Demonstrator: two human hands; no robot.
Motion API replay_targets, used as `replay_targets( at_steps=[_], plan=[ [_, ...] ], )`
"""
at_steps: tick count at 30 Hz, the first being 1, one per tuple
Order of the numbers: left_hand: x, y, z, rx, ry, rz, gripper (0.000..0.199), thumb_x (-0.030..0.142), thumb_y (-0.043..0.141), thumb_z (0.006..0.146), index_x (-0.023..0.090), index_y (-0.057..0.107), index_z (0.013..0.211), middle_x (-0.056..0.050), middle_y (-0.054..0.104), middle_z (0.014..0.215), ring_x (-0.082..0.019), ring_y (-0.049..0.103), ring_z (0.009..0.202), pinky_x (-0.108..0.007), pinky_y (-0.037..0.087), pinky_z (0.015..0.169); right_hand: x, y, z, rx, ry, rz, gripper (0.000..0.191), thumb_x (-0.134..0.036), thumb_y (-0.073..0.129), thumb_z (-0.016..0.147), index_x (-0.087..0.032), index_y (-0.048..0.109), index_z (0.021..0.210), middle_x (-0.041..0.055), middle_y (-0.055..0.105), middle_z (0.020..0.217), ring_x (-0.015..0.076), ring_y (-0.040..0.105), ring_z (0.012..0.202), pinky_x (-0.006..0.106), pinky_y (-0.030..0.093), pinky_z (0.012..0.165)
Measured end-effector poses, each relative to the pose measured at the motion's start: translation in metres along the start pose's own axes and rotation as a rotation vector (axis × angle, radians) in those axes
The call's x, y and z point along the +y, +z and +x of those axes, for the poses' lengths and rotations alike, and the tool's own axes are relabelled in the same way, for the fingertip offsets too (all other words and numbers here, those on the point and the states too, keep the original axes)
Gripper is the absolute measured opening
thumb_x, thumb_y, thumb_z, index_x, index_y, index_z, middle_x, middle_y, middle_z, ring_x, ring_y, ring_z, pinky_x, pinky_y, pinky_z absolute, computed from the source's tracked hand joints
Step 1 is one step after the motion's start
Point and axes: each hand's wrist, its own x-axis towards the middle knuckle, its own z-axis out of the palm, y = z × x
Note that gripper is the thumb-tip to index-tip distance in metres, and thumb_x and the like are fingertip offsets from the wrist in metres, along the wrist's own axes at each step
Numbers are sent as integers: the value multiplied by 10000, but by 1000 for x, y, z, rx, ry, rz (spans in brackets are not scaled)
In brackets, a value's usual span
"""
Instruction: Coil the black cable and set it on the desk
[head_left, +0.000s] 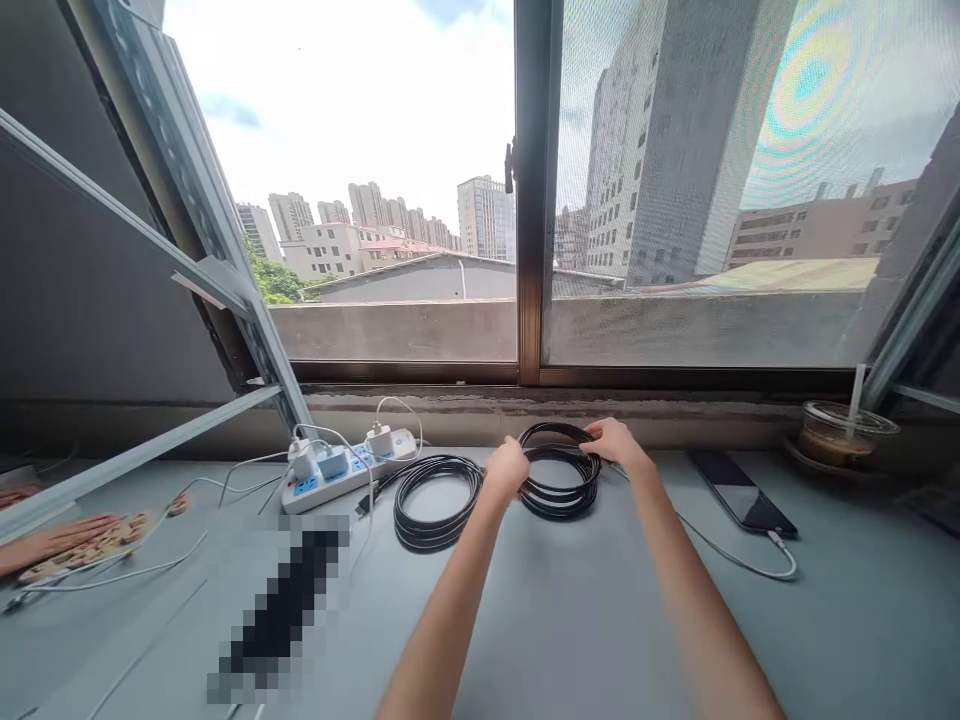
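Two coils of black cable lie side by side on the grey table. My left hand (508, 468) is closed on the left side of the right coil (559, 508), next to the left coil (427, 540). My right hand (611, 445) grips the upper right edge of that same right coil, whose top loops are slightly raised and spread apart from those beneath. The left coil lies flat, and a black plug end (365, 503) sticks out at its left. Fingertips of both hands are partly hidden by the hands themselves.
A white power strip (322, 490) with chargers sits behind left. A black phone (742, 492) on a white cable and a drink cup (847, 432) stand right. Another person's hand (67, 543) rests far left. Metal frames flank the window; a pixelated dark object lies front left.
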Motion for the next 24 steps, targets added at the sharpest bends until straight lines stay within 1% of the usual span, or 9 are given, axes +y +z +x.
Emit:
replay_targets(
  at_steps=[2, 4, 6, 9, 14, 18, 21, 22, 24],
  plan=[
    [0, 9, 3, -13, -20, 83, 277, 182, 533, 883, 53, 512, 1128, -155, 663, 925, -227, 666, 804, -385, 488, 824, 6, 6, 5, -22, 37, -64, 219, -322, 568, 896, -117, 619, 954, 14, 635, 813, 93, 599, 651, 254, 522, 616],
    [0, 16, 5, -29, -32, 154, 341, 252, 543, 907, 73, 498, 1194, -134, 641, 1019, -220, 641, 897, -412, 484, 867, 9, 12, 9, -35, 65, -121, 218, -323, 566, 897, -122, 620, 960, 26, 640, 859, 109, 612, 714, 281, 529, 665],
    [-1, 21, 7, -49, -39, 211, 378, 304, 553, 913, 103, 495, 1228, -115, 615, 1078, -216, 618, 949, -425, 487, 879, 11, 18, 11, -34, 86, -166, 223, -321, 562, 899, -128, 615, 997, 43, 639, 934, 126, 618, 785, 307, 531, 712],
    [0, 26, 8, -71, -45, 281, 382, 314, 563, 910, 122, 502, 1235, -111, 589, 1125, -225, 596, 995, -437, 486, 889, 11, 23, 13, -22, 103, -211, 226, -313, 562, 898, -141, 611, 1035, 61, 628, 1022, 151, 614, 880, 342, 523, 778],
    [3, 27, 6, -74, -57, 350, 397, 337, 567, 908, 121, 506, 1236, -113, 586, 1124, -230, 588, 1007, -441, 480, 894, 9, 29, 10, 18, 108, -232, 206, -293, 575, 889, -159, 619, 1039, 66, 621, 1072, 173, 598, 970, 377, 498, 854],
    [5, 21, 1, -22, -65, 384, 388, 312, 570, 905, 123, 504, 1237, -112, 583, 1143, -237, 576, 1039, -444, 463, 911, 5, 35, 4, 67, 76, -198, 186, -280, 574, 890, -153, 627, 1016, 65, 627, 1069, 170, 601, 974, 378, 496, 864],
    [10, 11, -6, 53, -51, 387, 375, 257, 578, 886, 89, 513, 1215, -176, 547, 1210, -277, 551, 1100, -413, 447, 905, -8, 27, -4, 152, 33, -154, 159, -250, 598, 871, -140, 637, 979, 63, 644, 1039, 168, 611, 957, 383, 497, 863],
    [14, 6, -10, 81, -32, 382, 366, 244, 576, 879, 75, 521, 1199, -206, 529, 1230, -297, 542, 1119, -399, 439, 902, -15, 19, -10, 193, 7, -134, 156, -234, 615, 855, -137, 644, 973, 66, 653, 1024, 172, 615, 953, 383, 497, 862],
    [23, -6, -22, 134, 30, 356, 327, 251, 556, 881, 71, 547, 1155, -231, 536, 1217, -319, 544, 1120, -377, 426, 889, -33, -6, -28, 292, -73, -81, 185, -189, 650, 803, -131, 663, 979, 82, 674, 984, 190, 630, 939, 367, 499, 848]
  ],
)
